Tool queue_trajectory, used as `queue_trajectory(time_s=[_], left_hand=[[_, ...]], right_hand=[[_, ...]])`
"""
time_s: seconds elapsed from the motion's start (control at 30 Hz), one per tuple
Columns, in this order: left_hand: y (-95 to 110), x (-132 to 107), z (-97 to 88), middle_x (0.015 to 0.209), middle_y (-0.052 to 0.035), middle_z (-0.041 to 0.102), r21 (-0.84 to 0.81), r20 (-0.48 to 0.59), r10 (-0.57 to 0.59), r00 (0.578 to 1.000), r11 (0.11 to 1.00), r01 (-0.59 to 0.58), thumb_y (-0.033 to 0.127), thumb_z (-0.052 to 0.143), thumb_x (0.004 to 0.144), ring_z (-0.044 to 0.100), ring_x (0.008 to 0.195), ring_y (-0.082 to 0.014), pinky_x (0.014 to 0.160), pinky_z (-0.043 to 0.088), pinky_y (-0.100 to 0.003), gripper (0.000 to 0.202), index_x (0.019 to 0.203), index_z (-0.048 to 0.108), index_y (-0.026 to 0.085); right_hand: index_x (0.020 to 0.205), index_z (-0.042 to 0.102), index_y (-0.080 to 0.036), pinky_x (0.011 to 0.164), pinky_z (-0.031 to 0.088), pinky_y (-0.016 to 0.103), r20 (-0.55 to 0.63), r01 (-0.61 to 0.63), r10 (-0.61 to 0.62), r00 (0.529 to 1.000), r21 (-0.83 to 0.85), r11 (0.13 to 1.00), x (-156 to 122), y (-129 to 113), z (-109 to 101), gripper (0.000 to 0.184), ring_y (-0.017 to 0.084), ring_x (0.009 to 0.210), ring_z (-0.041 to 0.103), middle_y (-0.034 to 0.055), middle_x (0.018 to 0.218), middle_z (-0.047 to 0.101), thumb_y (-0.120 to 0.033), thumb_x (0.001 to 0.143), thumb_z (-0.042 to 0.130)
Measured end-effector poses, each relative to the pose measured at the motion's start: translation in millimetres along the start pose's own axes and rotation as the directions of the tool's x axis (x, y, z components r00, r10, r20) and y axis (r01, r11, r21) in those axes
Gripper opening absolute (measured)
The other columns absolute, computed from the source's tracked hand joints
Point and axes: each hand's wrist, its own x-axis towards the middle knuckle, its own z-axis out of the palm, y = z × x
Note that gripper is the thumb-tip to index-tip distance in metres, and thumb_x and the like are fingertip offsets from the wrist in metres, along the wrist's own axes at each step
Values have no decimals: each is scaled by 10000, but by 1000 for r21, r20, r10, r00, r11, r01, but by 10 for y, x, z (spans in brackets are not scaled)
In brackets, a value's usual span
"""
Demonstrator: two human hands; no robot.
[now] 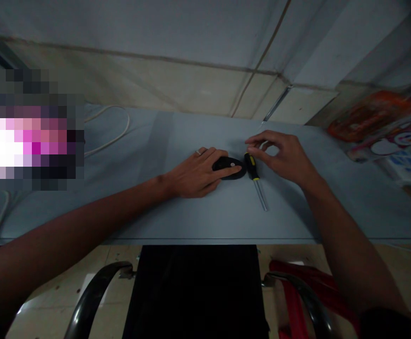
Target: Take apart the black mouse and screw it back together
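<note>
Left hand [195, 175] is lying flat and open on the table [205, 214], fingers stretched over a black oval device [234, 169] and pressing its top, a ring [198, 152] showing on one finger. Right hand [283, 157] is hovering just beside the device, fingers curled with thumb and forefinger tips nearly meeting; cannot tell if they are pinching anything. A screwdriver [253, 175] is lying between the hands, handle away from the person.

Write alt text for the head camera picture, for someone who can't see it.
A person's left hand lies on a grey table, fingers resting on a small black oval device with a white spot. Beside it lies a yellow-and-black-handled metal screwdriver; the right hand hovers with curled fingers at the handle's end.
</note>
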Motion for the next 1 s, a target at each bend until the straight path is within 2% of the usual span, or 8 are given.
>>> queue_trajectory(time_s=[0.1, 0.2, 0.47, 0.6, 0.77, 1.0], left_hand=[[2, -2, -2, 1425, -161, 466, 8, 1, 5, 1000, 1000, -5, 295, 418, 1034, 502, 1168, -282, 977, 476, -457, 535, 1566, 369, 268], [1, -3, 2, 1423, -153, 480, 5, -10, 6, 1000, 1000, -6, 306, 427, 1035, 493, 1193, -283, 1003, 478, -461, 521, 1552, 378, 258], [-1, -16, 12, 1488, -139, 484, 2, -34, 5, 999, 1000, -5, 282, 462, 1026, 442, 1306, -318, 1057, 476, -501, 466, 1488, 447, 220], [-4, -9, 5, 1526, -117, 487, 16, -44, 1, 999, 1000, 0, 267, 471, 1020, 430, 1332, -318, 1074, 468, -520, 461, 1479, 459, 230], [5, 2, -19, 1530, -104, 494, 16, -37, 3, 999, 1000, -3, 219, 479, 999, 436, 1332, -319, 1081, 463, -516, 475, 1474, 473, 235], [-1, -7, -12, 1557, -108, 469, 8, -16, -5, 1000, 1000, 5, 205, 487, 994, 428, 1349, -318, 1100, 447, -519, 496, 1489, 471, 240]], right_hand=[[956, 743, -269, 825, 535, 389, 107, 202, -200, 974, -7, 979, -12, -123, -4, 183, 202, 860, 674, 35, 954, 741, -429, 950, 656], [942, 728, -263, 844, 514, 386, 224, 297, -287, 931, -15, 955, -19, -127, 5, 195, 211, 919, 672, 41, 958, 728, -418, 979, 617], [926, 703, -248, 833, 477, 361, 323, 314, -286, 902, -37, 949, -40, -73, -14, 224, 210, 886, 644, 42, 908, 697, -422, 995, 579], [959, 658, -215, 848, 468, 356, 351, 343, -284, 892, -116, 932, -65, -105, 2, 222, 209, 914, 617, 58, 934, 662, -376, 1025, 520], [974, 614, -192, 840, 464, 357, 380, 331, -255, 889, -148, 932, -76, -99, 29, 293, 210, 912, 591, 80, 952, 633, -411, 1053, 435], [1007, 641, -207, 844, 467, 337, 397, 307, -232, 888, -136, 942, -77, -91, -10, 231, 186, 911, 616, 59, 982, 652, -389, 1032, 500]])
